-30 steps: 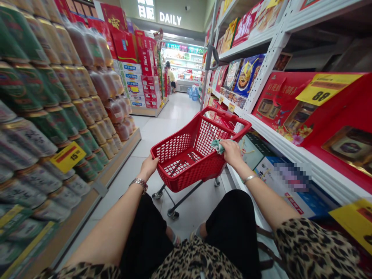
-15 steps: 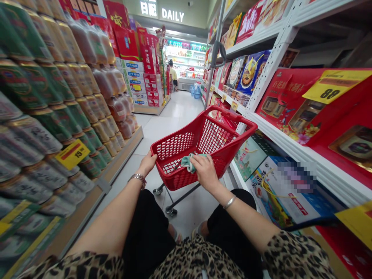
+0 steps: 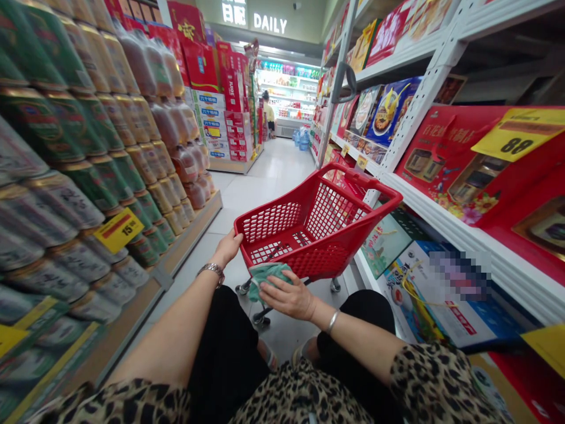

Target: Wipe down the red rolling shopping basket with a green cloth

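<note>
A red plastic shopping trolley basket (image 3: 311, 235) with mesh walls rolls on small castors in front of me. My left hand (image 3: 227, 248) grips its near left rim. My right hand (image 3: 286, 297) is pressed on a crumpled teal cloth (image 3: 266, 280), holding it against the basket's near wall. A silver bangle sits on my right wrist and a metal watch on my left. The basket's inside holds no visible goods.
Shelves of green cans (image 3: 53, 123) and bottled drinks (image 3: 163, 123) line the left of the tiled aisle. White metal shelving (image 3: 424, 88) with boxed gift sets stands on the right. A person (image 3: 268, 112) stands at the far end.
My right hand has brought the cloth from the top of the basket down to its near wall, moving left. The basket and view have shifted slightly along the aisle.
</note>
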### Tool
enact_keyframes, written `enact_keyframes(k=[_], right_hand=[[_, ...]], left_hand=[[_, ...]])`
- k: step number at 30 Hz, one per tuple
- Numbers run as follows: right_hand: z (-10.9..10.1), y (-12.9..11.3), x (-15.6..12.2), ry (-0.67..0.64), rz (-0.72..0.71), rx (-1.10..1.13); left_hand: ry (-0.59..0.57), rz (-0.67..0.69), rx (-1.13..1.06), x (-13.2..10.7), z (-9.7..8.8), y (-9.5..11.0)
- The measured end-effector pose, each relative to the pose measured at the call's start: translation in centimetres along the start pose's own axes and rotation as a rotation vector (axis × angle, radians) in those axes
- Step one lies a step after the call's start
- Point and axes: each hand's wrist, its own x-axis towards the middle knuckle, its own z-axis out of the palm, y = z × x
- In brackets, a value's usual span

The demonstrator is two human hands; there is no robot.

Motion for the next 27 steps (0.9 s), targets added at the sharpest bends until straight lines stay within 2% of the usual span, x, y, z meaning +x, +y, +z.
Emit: enact_keyframes(k=[4,8,12,18,23,27], right_hand=[[-1.2,2.0,-1.8,-0.032,0.109,-0.058],[-2.7,4.3,-4.5,-0.039,0.215,-0.087],[-4.6,6.8,-7.5,-0.031,0.323,-0.207],[-8.2,11.8,-11.8,-0.074,0.619,-0.347],[-10.3,15.3,-14.2,0.024,0.933,-0.421],[-9.6,15.9,-14.7,0.122,1.050,-0.406]], left_hand=[[-0.062,-0.034,0.027,0.2,-0.3,0.0],[-0.073,-0.052,0.050,0.3,-0.7,0.1],[-0.075,-0.059,0.063,0.2,-1.0,0.5],[-0.074,-0.044,0.057,-0.1,-1.2,0.9],[-0.083,-0.033,0.061,-0.1,-1.2,0.9],[-0.087,-0.027,0.076,0.1,-1.1,0.7]])
